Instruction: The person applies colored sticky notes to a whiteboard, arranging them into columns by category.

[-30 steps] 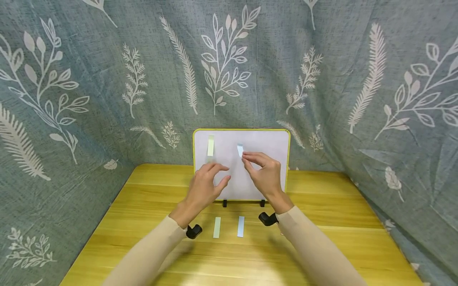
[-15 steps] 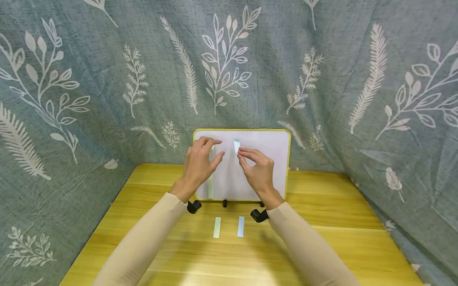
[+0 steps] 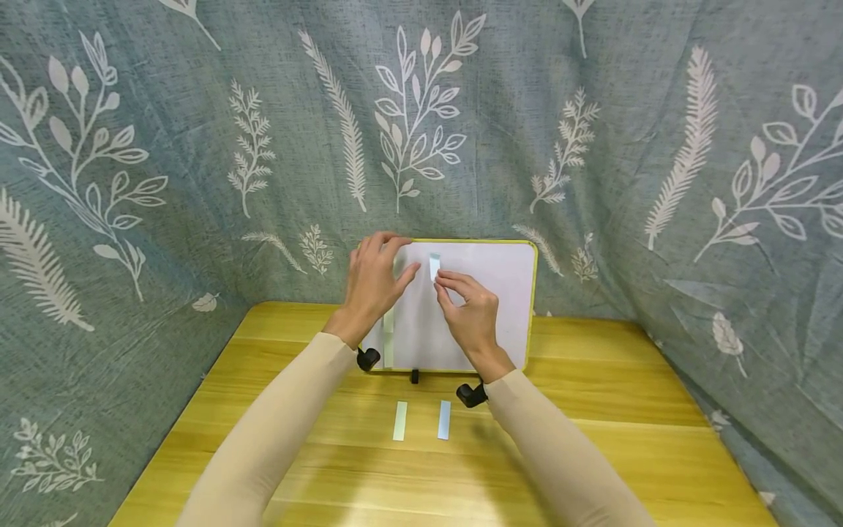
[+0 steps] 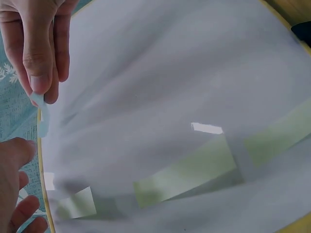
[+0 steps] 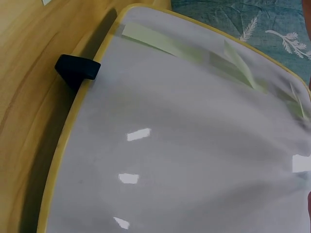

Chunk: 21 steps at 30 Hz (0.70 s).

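A pale blue sticky strip [image 3: 435,263] is pinched by its lower end between the thumb and fingers of my right hand [image 3: 473,316]. It stands upright before the upper middle of a yellow-rimmed whiteboard [image 3: 497,307]; whether it touches the board I cannot tell. My left hand [image 3: 374,282] reaches up by the board's top left, thumb and fingers apart, nothing between them. In the left wrist view, the right hand's fingers [image 4: 41,63] hold the blue strip [image 4: 43,119] near the board's rim. Pale green strips [image 4: 189,172] run in a column down the board's left side, some ends lifting.
On the wooden table [image 3: 316,454] before the board lie a green strip [image 3: 399,421] and a blue strip [image 3: 444,420]. A black stand foot [image 3: 415,376] supports the board's lower edge. Patterned cloth [image 3: 276,146] hangs behind and at both sides.
My left hand has risen from the board's middle left to its top edge, uncovering lower green strips. My right hand has moved slightly left and up with the blue strip.
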Each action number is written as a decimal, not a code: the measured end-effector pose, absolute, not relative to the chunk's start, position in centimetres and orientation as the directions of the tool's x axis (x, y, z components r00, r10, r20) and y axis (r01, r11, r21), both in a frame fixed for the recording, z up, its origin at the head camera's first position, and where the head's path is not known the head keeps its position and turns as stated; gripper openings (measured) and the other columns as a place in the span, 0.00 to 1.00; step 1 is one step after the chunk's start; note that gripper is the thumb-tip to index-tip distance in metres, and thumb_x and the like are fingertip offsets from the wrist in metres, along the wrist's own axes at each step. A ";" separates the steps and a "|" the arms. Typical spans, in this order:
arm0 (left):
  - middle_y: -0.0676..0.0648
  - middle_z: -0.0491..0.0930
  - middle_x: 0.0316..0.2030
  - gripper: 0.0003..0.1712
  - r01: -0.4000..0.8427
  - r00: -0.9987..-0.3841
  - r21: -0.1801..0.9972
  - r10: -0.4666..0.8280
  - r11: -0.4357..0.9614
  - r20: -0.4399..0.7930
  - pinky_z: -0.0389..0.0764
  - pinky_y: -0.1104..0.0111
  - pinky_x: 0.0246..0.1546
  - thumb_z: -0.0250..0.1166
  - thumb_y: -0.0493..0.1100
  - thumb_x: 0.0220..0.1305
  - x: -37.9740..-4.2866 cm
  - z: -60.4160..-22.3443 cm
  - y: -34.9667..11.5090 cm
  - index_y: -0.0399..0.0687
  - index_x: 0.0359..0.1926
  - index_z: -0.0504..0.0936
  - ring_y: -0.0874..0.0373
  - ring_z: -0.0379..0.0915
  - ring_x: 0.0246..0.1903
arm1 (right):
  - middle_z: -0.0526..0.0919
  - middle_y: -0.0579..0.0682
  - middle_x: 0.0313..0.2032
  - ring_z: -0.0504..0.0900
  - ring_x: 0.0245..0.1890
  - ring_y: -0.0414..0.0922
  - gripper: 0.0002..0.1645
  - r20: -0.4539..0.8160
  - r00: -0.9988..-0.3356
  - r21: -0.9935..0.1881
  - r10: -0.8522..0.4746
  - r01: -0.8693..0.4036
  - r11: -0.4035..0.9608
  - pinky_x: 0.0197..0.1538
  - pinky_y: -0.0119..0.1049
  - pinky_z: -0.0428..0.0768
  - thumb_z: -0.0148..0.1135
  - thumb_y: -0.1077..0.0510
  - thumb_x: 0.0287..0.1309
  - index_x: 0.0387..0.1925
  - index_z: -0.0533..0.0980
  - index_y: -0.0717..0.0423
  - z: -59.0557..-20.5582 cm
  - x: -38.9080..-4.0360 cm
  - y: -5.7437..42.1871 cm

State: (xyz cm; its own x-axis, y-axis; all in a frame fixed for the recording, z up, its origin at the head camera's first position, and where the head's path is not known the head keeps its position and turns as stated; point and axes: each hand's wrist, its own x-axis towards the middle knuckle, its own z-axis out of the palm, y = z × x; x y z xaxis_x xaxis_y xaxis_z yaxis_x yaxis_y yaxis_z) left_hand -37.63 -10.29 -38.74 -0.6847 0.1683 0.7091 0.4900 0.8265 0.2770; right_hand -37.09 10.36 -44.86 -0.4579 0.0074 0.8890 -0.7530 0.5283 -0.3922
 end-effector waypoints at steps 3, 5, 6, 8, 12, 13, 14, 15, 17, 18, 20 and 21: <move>0.43 0.84 0.71 0.27 0.482 -0.688 0.268 0.171 0.834 0.705 0.82 0.40 0.69 0.80 0.55 0.79 -38.0 -38.7 -10.1 0.55 0.72 0.88 0.39 0.81 0.70 | 0.99 0.57 0.51 1.00 0.51 0.57 0.07 0.895 -0.447 -0.377 0.000 -0.754 0.537 0.57 0.56 0.96 0.82 0.66 0.71 0.47 0.96 0.63 -44.9 -37.2 10.3; 0.44 0.84 0.71 0.27 0.476 -0.692 0.264 0.171 0.839 0.702 0.82 0.40 0.70 0.79 0.55 0.79 -38.2 -38.7 -9.9 0.55 0.72 0.88 0.39 0.81 0.71 | 0.99 0.58 0.51 1.00 0.51 0.57 0.07 0.896 -0.443 -0.369 -0.007 -0.754 0.544 0.57 0.55 0.96 0.82 0.65 0.71 0.48 0.96 0.64 -44.9 -37.3 10.3; 0.44 0.84 0.72 0.27 0.472 -0.694 0.263 0.171 0.841 0.699 0.82 0.40 0.71 0.79 0.55 0.79 -38.4 -38.8 -9.9 0.55 0.72 0.88 0.39 0.81 0.71 | 0.99 0.58 0.51 1.00 0.51 0.57 0.07 0.898 -0.441 -0.363 -0.011 -0.752 0.550 0.57 0.55 0.96 0.82 0.65 0.71 0.48 0.96 0.64 -44.9 -37.3 10.2; 0.44 0.83 0.73 0.27 0.467 -0.701 0.263 0.172 0.844 0.692 0.80 0.40 0.74 0.79 0.56 0.80 -38.6 -38.9 -9.7 0.56 0.73 0.88 0.40 0.80 0.73 | 0.99 0.58 0.51 1.00 0.51 0.57 0.07 0.898 -0.441 -0.358 -0.016 -0.749 0.558 0.57 0.54 0.96 0.82 0.65 0.71 0.48 0.96 0.64 -45.0 -37.4 10.2; 0.44 0.83 0.74 0.28 0.458 -0.711 0.263 0.173 0.849 0.681 0.75 0.39 0.81 0.78 0.57 0.81 -38.8 -39.0 -9.6 0.55 0.74 0.87 0.40 0.77 0.76 | 0.99 0.58 0.51 1.00 0.50 0.57 0.08 0.899 -0.437 -0.343 -0.030 -0.744 0.574 0.56 0.53 0.97 0.82 0.65 0.71 0.48 0.96 0.65 -45.0 -37.5 10.1; 0.44 0.83 0.74 0.28 0.456 -0.713 0.262 0.173 0.850 0.680 0.74 0.39 0.82 0.77 0.57 0.81 -38.8 -39.0 -9.5 0.55 0.74 0.87 0.40 0.77 0.77 | 0.99 0.58 0.51 1.00 0.51 0.57 0.08 0.898 -0.440 -0.343 -0.033 -0.743 0.575 0.56 0.52 0.97 0.82 0.65 0.71 0.48 0.96 0.65 -45.0 -37.6 10.1; 0.44 0.83 0.75 0.29 0.454 -0.713 0.260 0.172 0.852 0.680 0.73 0.39 0.84 0.78 0.57 0.81 -38.9 -39.0 -9.5 0.55 0.74 0.87 0.40 0.77 0.77 | 0.99 0.58 0.51 1.00 0.51 0.57 0.08 0.897 -0.441 -0.342 -0.035 -0.742 0.576 0.56 0.52 0.97 0.82 0.66 0.71 0.48 0.95 0.65 -45.0 -37.6 10.1; 0.45 0.83 0.75 0.29 0.451 -0.713 0.259 0.171 0.854 0.680 0.71 0.39 0.85 0.78 0.57 0.81 -38.9 -39.0 -9.5 0.55 0.74 0.87 0.40 0.76 0.78 | 0.99 0.58 0.52 1.00 0.51 0.57 0.08 0.896 -0.443 -0.343 -0.037 -0.742 0.577 0.56 0.51 0.97 0.82 0.66 0.71 0.48 0.95 0.65 -45.0 -37.6 10.1; 0.45 0.83 0.74 0.29 0.449 -0.715 0.260 0.169 0.855 0.679 0.68 0.39 0.88 0.78 0.57 0.80 -38.9 -38.9 -9.4 0.55 0.75 0.87 0.40 0.76 0.78 | 0.99 0.58 0.52 1.00 0.51 0.57 0.07 0.896 -0.442 -0.343 -0.036 -0.743 0.574 0.57 0.52 0.96 0.81 0.66 0.71 0.48 0.95 0.65 -45.1 -37.7 10.1; 0.45 0.83 0.74 0.29 0.449 -0.714 0.261 0.169 0.854 0.679 0.66 0.39 0.89 0.78 0.57 0.80 -39.0 -38.9 -9.4 0.55 0.74 0.87 0.40 0.76 0.78 | 0.99 0.58 0.52 1.00 0.51 0.57 0.07 0.896 -0.442 -0.344 -0.035 -0.744 0.573 0.57 0.52 0.96 0.81 0.66 0.71 0.48 0.96 0.65 -45.1 -37.7 10.1; 0.45 0.84 0.74 0.29 0.450 -0.714 0.264 0.166 0.853 0.681 0.64 0.37 0.91 0.78 0.57 0.80 -39.1 -38.8 -9.3 0.56 0.74 0.87 0.40 0.76 0.78 | 0.99 0.58 0.51 1.00 0.51 0.57 0.07 0.897 -0.440 -0.344 -0.035 -0.746 0.570 0.57 0.52 0.96 0.81 0.67 0.71 0.48 0.96 0.65 -45.1 -37.8 10.0; 0.44 0.84 0.74 0.28 0.450 -0.714 0.266 0.164 0.853 0.681 0.63 0.37 0.91 0.78 0.57 0.80 -39.1 -38.8 -9.3 0.56 0.74 0.87 0.40 0.76 0.78 | 0.99 0.59 0.51 1.00 0.51 0.57 0.07 0.899 -0.437 -0.341 -0.035 -0.747 0.570 0.57 0.52 0.96 0.81 0.67 0.70 0.48 0.96 0.65 -45.1 -37.8 10.0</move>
State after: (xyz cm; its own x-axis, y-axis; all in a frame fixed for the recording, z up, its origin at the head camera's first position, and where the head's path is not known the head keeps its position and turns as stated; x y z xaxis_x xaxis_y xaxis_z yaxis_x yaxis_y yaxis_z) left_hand -39.11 -9.26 -38.82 -0.7138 0.1642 0.6808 0.4496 0.8528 0.2658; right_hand -37.78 9.99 -45.14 -0.4367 -0.0350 0.8989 -0.7475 0.5701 -0.3409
